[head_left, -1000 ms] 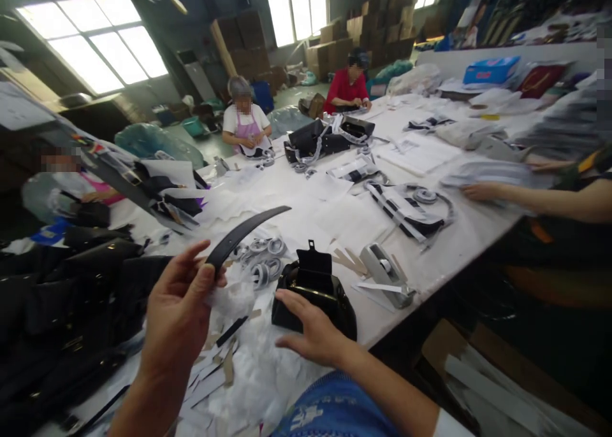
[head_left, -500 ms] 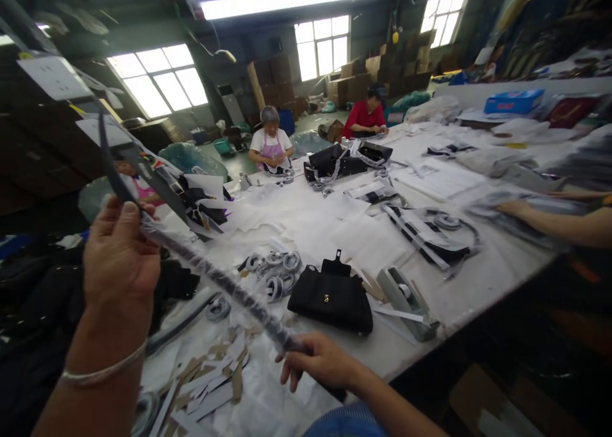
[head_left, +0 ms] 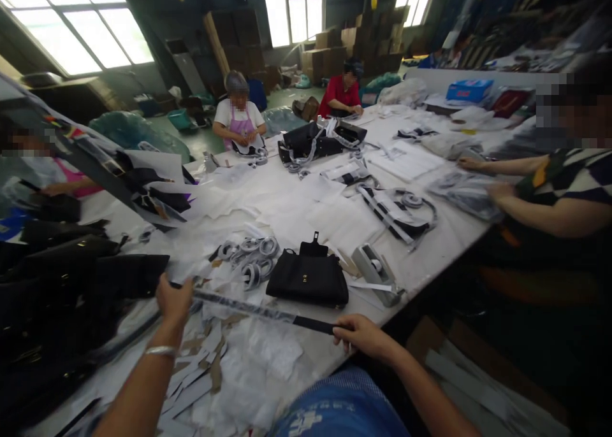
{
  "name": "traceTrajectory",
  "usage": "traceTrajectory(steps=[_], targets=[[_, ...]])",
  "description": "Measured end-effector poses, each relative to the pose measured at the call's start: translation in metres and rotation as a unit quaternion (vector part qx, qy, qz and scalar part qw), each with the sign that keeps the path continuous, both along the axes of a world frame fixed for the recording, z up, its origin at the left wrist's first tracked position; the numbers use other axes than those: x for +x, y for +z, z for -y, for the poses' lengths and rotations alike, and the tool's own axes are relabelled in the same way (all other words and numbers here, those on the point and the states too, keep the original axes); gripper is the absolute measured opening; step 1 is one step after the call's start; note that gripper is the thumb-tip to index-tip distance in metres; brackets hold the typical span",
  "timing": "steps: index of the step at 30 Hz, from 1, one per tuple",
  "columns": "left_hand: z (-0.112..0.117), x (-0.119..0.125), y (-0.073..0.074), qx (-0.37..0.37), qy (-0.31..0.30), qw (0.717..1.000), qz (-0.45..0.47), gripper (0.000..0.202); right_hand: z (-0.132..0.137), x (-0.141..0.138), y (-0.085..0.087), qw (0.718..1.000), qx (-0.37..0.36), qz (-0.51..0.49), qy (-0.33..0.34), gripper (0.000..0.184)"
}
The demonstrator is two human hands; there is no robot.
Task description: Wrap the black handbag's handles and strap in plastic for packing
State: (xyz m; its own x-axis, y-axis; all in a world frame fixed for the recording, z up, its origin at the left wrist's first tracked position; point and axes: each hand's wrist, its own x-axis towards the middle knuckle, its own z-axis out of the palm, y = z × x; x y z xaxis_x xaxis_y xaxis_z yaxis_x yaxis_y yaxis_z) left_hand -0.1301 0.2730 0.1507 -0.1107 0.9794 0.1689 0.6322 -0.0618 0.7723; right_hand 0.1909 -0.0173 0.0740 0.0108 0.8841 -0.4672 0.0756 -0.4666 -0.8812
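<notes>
At the left, beside a heap of black bags point(head_left: 71, 278), the left hand point(head_left: 174, 300) is closed around one end of a long black strap point(head_left: 258, 310) sleeved in clear plastic. The strap runs nearly level, low over the white table point(head_left: 306, 214) and its cardboard scraps point(head_left: 205, 354), to the right hand point(head_left: 361, 335), which pinches the bare black end at the near edge. Just beyond the strap lie wrapped strap coils point(head_left: 251, 258), then a black handbag point(head_left: 308, 278), then a tape dispenser point(head_left: 375, 274).

Matt black handbag point(head_left: 308, 276); strap point(head_left: 261, 311) sheathed in glossy clear plastic.
</notes>
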Motion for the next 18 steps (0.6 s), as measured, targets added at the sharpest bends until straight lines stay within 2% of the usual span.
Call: traceTrajectory(steps=[2,5,6,7,9,10,12,15,18], targets=[[0.035,0.037,-0.023,-0.035,-0.099,0.994,-0.016,0.033,-0.004,-0.001,-0.002,0.998,0.011,0.047,-0.03,0.022],[0.095,0.102,-0.05,-0.09,-0.306,0.948,-0.012,0.023,-0.012,-0.002,0.007,0.993,0.038,0.097,-0.064,0.019],[0.112,0.122,-0.055,-0.101,-0.382,0.919,-0.014,0.023,-0.015,-0.002,0.012,0.991,0.048,0.105,-0.07,0.021],[0.126,0.138,-0.058,-0.102,-0.489,0.866,-0.04,0.026,-0.018,0.0,0.017,0.99,0.058,0.103,-0.073,0.024],[0.14,0.16,-0.06,-0.113,-0.58,0.804,-0.071,0.023,-0.024,0.008,0.023,0.991,0.083,0.073,-0.082,0.034],[0.14,0.166,-0.059,-0.119,-0.599,0.787,-0.082,0.026,-0.028,0.013,0.022,0.989,0.091,0.058,-0.097,0.041],[0.13,0.169,-0.057,-0.136,-0.591,0.791,-0.078,0.033,-0.039,0.028,0.012,0.983,0.087,0.061,-0.149,0.052],[0.103,0.167,-0.055,-0.146,-0.559,0.815,-0.048,0.036,-0.065,0.05,-0.024,0.962,0.044,0.14,-0.229,0.064],[0.08,0.173,-0.055,-0.141,-0.524,0.84,-0.03,0.035,-0.095,0.061,-0.063,0.953,0.017,0.179,-0.245,0.083]])
